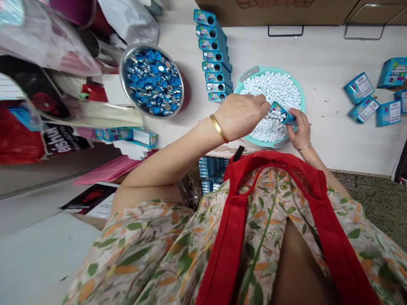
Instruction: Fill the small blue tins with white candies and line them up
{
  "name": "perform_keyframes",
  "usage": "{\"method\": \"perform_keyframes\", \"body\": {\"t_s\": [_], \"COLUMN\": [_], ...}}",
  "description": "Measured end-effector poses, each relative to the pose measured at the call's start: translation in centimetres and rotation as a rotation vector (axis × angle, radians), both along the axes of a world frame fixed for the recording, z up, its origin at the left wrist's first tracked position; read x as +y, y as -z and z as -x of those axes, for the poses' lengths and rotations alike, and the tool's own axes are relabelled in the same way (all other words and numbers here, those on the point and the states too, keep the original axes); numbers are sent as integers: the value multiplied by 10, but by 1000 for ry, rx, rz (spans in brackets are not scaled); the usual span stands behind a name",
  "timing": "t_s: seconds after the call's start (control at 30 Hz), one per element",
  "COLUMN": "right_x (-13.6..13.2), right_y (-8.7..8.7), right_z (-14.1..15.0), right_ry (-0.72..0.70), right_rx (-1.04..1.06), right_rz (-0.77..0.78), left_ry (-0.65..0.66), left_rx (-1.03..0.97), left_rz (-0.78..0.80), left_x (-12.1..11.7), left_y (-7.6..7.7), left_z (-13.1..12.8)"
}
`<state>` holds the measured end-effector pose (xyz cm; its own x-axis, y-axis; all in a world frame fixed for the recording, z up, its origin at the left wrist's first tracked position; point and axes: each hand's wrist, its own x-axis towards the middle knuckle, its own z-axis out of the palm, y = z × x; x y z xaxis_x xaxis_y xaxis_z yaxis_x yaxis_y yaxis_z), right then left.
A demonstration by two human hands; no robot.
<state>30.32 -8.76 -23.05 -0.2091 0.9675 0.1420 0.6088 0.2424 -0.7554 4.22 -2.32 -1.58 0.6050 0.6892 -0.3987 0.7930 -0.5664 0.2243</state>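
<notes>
My right hand (299,130) grips a small blue printed box (282,113) by its near end, with white pieces showing at its opening. The box is tilted over a turquoise basin (302,91) filled with small white pellet-like candies (270,84). My left hand (244,115), a gold bangle at its wrist, is closed at the basin's left part, fingertips close to the box. Whatever those fingers hold is hidden from view. Beyond my left hand runs a row of similar blue boxes (216,55), each with a round hole in the end facing left.
Left of the row stands a steel bowl (122,80) of blue-and-silver caps. Several blue boxes (362,87) lie at the table's right. A brown carton (270,12) closes off the back. Plastic bags (57,46) and pink sheets (110,169) crowd the left. Stacked boxes (208,169) show below the table edge.
</notes>
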Motion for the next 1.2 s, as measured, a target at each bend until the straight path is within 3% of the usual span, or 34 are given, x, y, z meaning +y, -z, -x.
{"method": "perform_keyframes", "body": {"t_s": [0.2, 0.33, 0.43, 0.53, 0.6, 0.67, 0.77, 0.9, 1.07, 1.2], "right_x": [0, 1, 2, 2, 2, 2, 2, 0, -3, -4], "right_y": [1, 1, -1, -5, -8, -11, -12, -6, 4, -1], "right_z": [-2, -3, -5, -11, -17, -23, -32, -38, -44, -49], "right_ry": [-1, -12, -1, 35, 62, 78, 103, 168, 239, 233], "right_rx": [17, 18, 29, 25, 28, 37, 56, 88, 115, 81], "right_rz": [-17, 18, 23, 17, 19, 24, 26, 23, 20, 0], "left_ry": [23, -29, -205, -369, -435, -484, -508, -508, -532, -486], "left_rx": [5, -32, -90, 3, 67, 54, -27, -113, -293, -434], "left_rz": [-13, -12, -30, 80, 205, 286, 318, 323, 358, 307], "left_x": [-3, -7, -17, -31, -39, -42, -41, -37, -35, -31], "left_y": [-6, 12, 51, 107, 144, 175, 203, 217, 217, 203], "left_z": [-8, 14, 49, 69, 61, 37, -6, -28, -8, 14]}}
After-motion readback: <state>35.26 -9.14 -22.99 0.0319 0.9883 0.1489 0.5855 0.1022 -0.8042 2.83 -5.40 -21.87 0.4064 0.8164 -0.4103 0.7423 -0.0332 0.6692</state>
